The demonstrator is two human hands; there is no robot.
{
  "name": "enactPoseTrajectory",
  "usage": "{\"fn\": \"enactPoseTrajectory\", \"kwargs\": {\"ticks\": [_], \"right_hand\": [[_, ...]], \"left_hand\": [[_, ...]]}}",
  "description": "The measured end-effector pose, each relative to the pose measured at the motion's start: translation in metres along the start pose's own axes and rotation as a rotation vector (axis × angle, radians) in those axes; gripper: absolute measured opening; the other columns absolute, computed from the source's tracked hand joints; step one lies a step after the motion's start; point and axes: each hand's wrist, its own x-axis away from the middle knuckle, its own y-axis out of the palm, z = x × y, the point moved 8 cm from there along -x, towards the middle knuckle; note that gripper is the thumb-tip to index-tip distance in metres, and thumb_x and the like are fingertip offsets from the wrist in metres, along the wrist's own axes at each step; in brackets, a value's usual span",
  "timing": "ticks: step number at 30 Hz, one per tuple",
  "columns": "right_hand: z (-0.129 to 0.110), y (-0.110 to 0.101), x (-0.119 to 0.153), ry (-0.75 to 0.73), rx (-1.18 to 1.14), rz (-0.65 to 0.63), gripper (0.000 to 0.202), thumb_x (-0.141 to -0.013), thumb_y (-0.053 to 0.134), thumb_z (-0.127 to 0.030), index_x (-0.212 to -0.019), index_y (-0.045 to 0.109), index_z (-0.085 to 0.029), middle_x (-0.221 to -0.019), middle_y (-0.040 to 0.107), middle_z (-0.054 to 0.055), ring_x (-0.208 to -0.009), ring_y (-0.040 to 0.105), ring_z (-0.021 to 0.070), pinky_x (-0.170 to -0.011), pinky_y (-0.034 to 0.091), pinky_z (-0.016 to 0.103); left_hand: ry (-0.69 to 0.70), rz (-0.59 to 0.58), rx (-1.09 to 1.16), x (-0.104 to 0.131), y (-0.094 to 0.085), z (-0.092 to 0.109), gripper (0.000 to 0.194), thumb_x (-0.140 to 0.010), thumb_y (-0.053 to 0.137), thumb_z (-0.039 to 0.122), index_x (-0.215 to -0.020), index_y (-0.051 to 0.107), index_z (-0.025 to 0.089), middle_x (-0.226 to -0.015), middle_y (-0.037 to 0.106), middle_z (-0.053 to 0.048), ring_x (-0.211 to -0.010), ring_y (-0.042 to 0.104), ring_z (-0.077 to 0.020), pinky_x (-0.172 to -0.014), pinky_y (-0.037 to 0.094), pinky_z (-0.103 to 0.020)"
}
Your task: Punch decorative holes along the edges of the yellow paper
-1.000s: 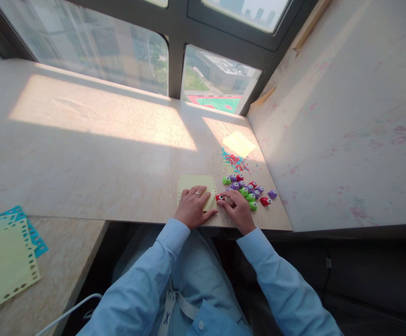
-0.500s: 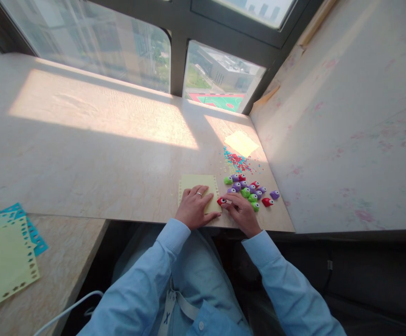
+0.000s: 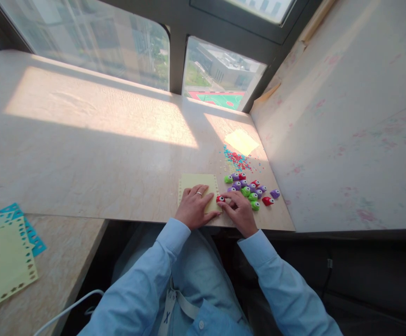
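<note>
A pale yellow sheet of paper (image 3: 198,180) with small holes punched along its edges lies near the front of the ledge. Flat on top of it rests my left hand (image 3: 195,208), fingers spread, a ring on one of them. My right hand (image 3: 240,213) pinches a small red craft paper punch (image 3: 220,199) with an eye-like spot, at the sheet's right edge. Whether the paper sits inside the punch's slot I cannot tell. Just beyond the right hand are several more punches in green (image 3: 245,191), purple (image 3: 274,193) and red (image 3: 267,201).
Tiny red, blue and yellow paper bits (image 3: 238,160) are scattered behind the punches, near a sunlit yellow paper (image 3: 242,142). A papered wall (image 3: 346,140) bounds the right. At lower left lie punched yellow sheets (image 3: 4,266) over blue ones (image 3: 34,238). A white cable (image 3: 69,308) hangs nearby.
My right hand and the red paper punch have shifted slightly left and away from me, along the sheet's right edge. My left hand stays on the paper.
</note>
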Motion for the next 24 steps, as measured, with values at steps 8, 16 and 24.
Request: {"fn": "enactPoseTrajectory", "kwargs": {"ticks": [8,16,24], "right_hand": [[-0.0002,-0.0031,0.0079,0.001,-0.054,-0.043,0.014,-0.087,0.064,-0.029,-0.096,0.072,-0.022,-0.099,0.066,0.006,-0.066,0.060,0.0143,-0.062,0.055,0.029],[0.0003,-0.0048,0.0092,0.032,-0.045,-0.036,0.013,-0.087,0.065,-0.030,-0.093,0.071,-0.021,-0.098,0.066,0.006,-0.057,0.057,0.0116,-0.058,0.053,0.028],[0.0026,-0.0016,0.0037,0.078,-0.026,0.006,0.014,-0.086,0.064,-0.031,-0.093,0.071,-0.021,-0.097,0.066,0.006,-0.074,0.062,0.0174,-0.066,0.054,0.031]], "left_hand": [[0.006,0.020,0.037,0.0004,-0.0025,0.0010,0.052,-0.081,0.060,0.062,-0.114,0.065,0.023,-0.132,0.057,-0.014,-0.125,0.047,-0.0323,-0.095,0.038,-0.048],[0.008,0.008,0.047,0.0006,-0.0039,0.0015,0.039,-0.086,0.058,0.049,-0.115,0.064,0.022,-0.133,0.057,-0.014,-0.126,0.047,-0.0313,-0.095,0.038,-0.048],[-0.005,-0.008,0.047,0.0000,-0.0034,0.0011,0.041,-0.083,0.061,0.050,-0.114,0.064,0.023,-0.134,0.056,-0.013,-0.126,0.047,-0.0319,-0.095,0.038,-0.048]]}}
